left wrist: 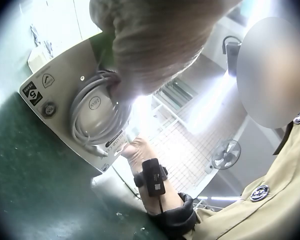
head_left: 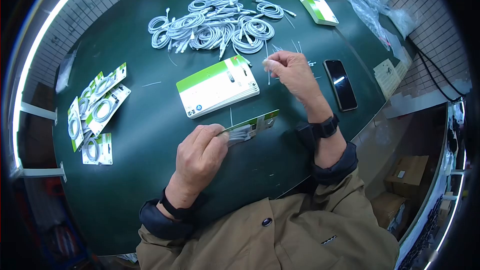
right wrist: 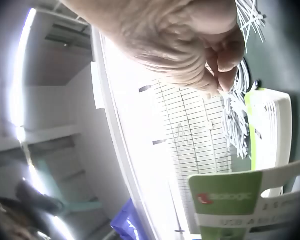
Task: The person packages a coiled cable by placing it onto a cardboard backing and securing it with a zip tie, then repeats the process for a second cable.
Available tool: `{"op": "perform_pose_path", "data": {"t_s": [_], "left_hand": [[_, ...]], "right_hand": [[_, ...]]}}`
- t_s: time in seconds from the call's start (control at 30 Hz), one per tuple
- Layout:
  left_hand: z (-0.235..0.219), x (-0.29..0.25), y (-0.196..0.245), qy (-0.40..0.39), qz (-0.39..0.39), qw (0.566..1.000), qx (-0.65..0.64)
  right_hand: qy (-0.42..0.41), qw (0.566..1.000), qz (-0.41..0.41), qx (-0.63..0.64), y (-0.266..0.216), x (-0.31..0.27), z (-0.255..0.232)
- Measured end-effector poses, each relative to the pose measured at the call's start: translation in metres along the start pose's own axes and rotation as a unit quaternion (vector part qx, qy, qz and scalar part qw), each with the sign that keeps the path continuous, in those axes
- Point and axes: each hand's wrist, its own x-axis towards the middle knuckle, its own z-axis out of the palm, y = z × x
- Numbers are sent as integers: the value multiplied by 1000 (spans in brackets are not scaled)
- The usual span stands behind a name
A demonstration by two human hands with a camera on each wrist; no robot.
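My left hand [head_left: 200, 155] grips a green-and-white cable card [head_left: 263, 121] by one end, tilted above the table. A coiled grey-white cable [left wrist: 97, 107] lies against the card's face, and a thin white tie strand sticks up by the fingers. Beyond the card, my right hand [head_left: 297, 77] is raised with thumb and fingertips pinching a thin white cable tie [head_left: 269, 77]. Between the hands and a heap of coiled cables [head_left: 210, 27] lies a stack of flat green-and-white cards [head_left: 215, 87].
Several carded cables [head_left: 102, 110] lie piled at the left. Right of the right hand is a black phone [head_left: 340, 85], with loose ties [head_left: 300, 46] nearby. Another card stack [head_left: 318, 9] and clear plastic bags [head_left: 375, 12] are at the far right. The table [head_left: 140, 115] is dark green.
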Motion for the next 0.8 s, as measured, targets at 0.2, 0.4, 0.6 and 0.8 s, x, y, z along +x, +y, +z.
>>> {"op": "perform_pose_path", "data": {"t_s": [0.2,0.4,0.6,0.8], "left_hand": [[0,-1,-1,-5,18,1000,-6],[3,-3,-2,-4,19,1000,-17],[1,-2,-1,-12,17,1000,-15],[0,-1,0,-13,18,1000,-15]], "right_hand": [[-96,969,109,199,-11,-11,6],[-153,966,69,195,-13,-17,15],[-159,956,98,224,-27,-25,17],[-165,970,33,178,-30,-28,17]]}}
